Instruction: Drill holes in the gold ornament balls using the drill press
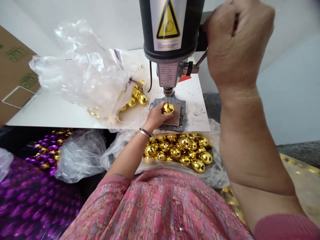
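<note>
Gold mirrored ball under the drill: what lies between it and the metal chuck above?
Head view: a thin metal drill bit stands between the gold mirrored ball and metal chuck.

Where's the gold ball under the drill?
In the head view, the gold mirror ball sits mid-frame over the brown pad of the grey drill base, right under the bit, steadied by the left hand.

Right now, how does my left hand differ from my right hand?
Your left hand is low, cupped over the gold mirrored ball under the drill bit. Your right hand is raised beside the drill head, fisted around a lever. The right hand looks larger, being nearer the camera. Both hands are bare.
</note>
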Demonstrator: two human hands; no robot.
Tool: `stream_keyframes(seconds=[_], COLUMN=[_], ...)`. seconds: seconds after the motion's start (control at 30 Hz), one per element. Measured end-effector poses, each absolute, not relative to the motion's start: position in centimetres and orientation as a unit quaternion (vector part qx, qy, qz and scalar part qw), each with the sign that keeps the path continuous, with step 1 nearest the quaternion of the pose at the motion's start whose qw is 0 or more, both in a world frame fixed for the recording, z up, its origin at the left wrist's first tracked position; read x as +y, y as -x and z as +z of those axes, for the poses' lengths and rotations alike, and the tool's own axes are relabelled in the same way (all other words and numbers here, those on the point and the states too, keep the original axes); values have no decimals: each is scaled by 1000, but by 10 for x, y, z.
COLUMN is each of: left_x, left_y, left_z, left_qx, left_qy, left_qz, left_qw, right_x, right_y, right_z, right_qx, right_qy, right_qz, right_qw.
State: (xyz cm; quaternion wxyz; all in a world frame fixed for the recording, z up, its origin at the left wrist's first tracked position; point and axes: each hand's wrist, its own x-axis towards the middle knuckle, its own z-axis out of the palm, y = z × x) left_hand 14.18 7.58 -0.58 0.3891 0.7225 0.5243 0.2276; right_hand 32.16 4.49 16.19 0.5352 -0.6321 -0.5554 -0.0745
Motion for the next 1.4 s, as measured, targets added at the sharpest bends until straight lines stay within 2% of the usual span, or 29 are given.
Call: stream_keyframes(seconds=[0.13,0.47,0.63,0.9,1.17,1.27,1.4], left_x=[76,78,77,75,74,75,77], left_y=[-142,-142,-141,-142,-140,-139,-140], left_z=[-7,-14,-12,-13,-13,-15,-19], left_qx=[531,524,524,530,521,518,516], left_qy=[-717,-715,-720,-718,-731,-731,-723], left_qz=[224,240,230,230,225,222,230], left_qw=[392,396,393,388,379,386,398], right_x=[25,4,8,15,19,15,18], right_y=[-312,-307,-309,-310,-312,-308,-304], right_z=[138,78,61,40,11,17,71], right_qx=[-552,-595,-594,-584,-577,-580,-560], right_qy=[629,607,589,518,515,510,522], right_qz=[-137,-145,-144,-238,-223,-244,-190], right_qw=[530,506,529,578,594,586,615])
